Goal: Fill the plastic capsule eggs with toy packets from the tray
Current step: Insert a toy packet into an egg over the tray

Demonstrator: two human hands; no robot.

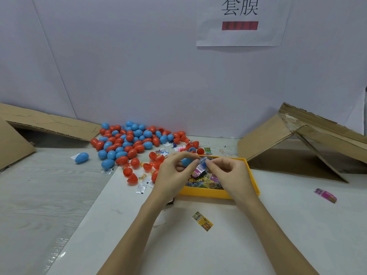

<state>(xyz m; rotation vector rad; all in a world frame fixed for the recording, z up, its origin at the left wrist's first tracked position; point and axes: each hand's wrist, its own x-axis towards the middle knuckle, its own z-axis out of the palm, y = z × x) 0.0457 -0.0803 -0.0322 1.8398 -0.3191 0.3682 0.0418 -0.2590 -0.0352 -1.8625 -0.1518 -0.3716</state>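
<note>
Centre of frame: left hand [173, 171] curled round a blue capsule half [186, 161], open mouth apparently turned toward the right hand [226, 171], which pinches a toy packet [201, 168] between thumb and forefinger at the shell's rim. Both held just above the yellow tray [252, 175], itself at centre right on the worktop [278, 225].

Step judged in hand: feeding a packet into a half shell. Best done by folding or rolling the flat packet narrower than the mouth, pushing it in corner first, then pressing it down so that no film edge lies across the rim where the mating half must seat. Shell best kept steady and gripped by its wall, not its lip. Whether the packet is already partly inside: cannot tell.

Materials and shapes:
- Closed eggs [127, 141], upper centre left: smooth, glossy hard plastic in red and blue, ovoid, likely to roll; one stray blue egg [81, 157] apart at left.
- Open red halves [132, 176] near the left hand: thin-walled cups.
- Packets in the tray: flat, printed, crinkly film, slippery by the look of it.
- Loose yellow packet [202, 223] at lower centre, pink packet [325, 195] at right.
- Corrugated cardboard flaps [278, 139] at both edges, matt and stiff.
</note>
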